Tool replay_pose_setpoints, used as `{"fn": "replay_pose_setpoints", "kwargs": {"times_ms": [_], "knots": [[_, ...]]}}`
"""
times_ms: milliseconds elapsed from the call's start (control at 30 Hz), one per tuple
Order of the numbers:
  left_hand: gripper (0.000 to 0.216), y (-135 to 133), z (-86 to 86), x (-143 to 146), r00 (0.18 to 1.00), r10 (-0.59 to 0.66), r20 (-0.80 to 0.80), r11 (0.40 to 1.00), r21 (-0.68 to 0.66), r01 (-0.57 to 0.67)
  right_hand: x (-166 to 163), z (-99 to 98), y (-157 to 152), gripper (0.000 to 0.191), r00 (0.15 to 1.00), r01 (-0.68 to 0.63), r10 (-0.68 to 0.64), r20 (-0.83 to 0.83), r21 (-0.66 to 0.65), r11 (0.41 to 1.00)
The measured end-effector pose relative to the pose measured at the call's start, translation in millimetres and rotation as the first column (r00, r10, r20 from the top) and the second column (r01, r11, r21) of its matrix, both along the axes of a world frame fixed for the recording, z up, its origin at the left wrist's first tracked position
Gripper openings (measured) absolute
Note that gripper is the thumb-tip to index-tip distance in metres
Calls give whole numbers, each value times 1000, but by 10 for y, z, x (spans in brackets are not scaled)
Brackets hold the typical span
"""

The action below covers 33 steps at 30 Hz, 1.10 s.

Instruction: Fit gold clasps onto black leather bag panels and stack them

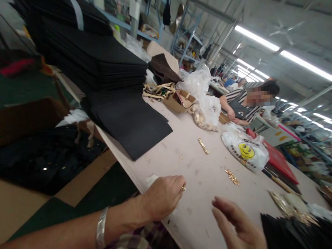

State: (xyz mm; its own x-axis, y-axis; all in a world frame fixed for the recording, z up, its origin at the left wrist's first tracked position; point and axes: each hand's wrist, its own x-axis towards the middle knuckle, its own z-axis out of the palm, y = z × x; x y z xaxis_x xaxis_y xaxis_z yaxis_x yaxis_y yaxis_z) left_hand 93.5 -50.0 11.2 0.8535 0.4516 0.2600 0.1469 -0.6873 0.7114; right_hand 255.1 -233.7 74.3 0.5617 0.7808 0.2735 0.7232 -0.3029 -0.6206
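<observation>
My left hand (165, 195) is closed in a loose fist above the near edge of the table. A small gold metal piece (183, 186) pokes out between its thumb and fingers; its exact kind is hidden. To the right, my right hand (238, 226) hovers over the tabletop, thumb and fingers apart, with nothing visible between them. Beyond it lies a small pile of gold metal pieces (232, 176). Farther back, a short row of gold pieces (203, 146) lies on the pale table (181, 161).
Stacked black sheets (118, 67) cover the table's left end. A cardboard box (178, 101), a white plastic bag (245, 148) and a red case (280, 161) sit farther back. Black pieces (296, 231) lie at lower right. Across the table, a person (241, 105) works.
</observation>
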Motion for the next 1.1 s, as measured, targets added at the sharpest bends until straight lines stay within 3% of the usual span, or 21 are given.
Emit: {"fn": "replay_pose_setpoints", "kwargs": {"times_ms": [100,200,433,600,767,933,1100], "knots": [[16,24,-31,-12,999,36,-30,999,41,-35,-351,-178,546,24,982,-156,147,123,67,985],[13,55,-40,-43,998,44,-37,999,34,-42,-558,-242,833,19,952,-269,242,188,132,954],[14,155,-45,-102,998,39,-52,999,-18,-40,-536,-286,1029,17,935,-334,306,179,154,930],[15,196,-70,-84,996,32,-88,999,-24,-34,-551,-335,1092,16,953,-286,266,146,135,949],[18,229,-79,-78,996,18,-91,999,-39,-21,-566,-362,1151,13,977,-206,200,72,89,975],[20,331,-57,-141,997,54,-63,995,-78,-59,-683,-386,1342,12,976,-176,182,-124,56,983],[25,532,-60,-373,976,188,109,935,-323,-143,-827,-386,1608,22,894,-273,290,-342,99,957]]}}
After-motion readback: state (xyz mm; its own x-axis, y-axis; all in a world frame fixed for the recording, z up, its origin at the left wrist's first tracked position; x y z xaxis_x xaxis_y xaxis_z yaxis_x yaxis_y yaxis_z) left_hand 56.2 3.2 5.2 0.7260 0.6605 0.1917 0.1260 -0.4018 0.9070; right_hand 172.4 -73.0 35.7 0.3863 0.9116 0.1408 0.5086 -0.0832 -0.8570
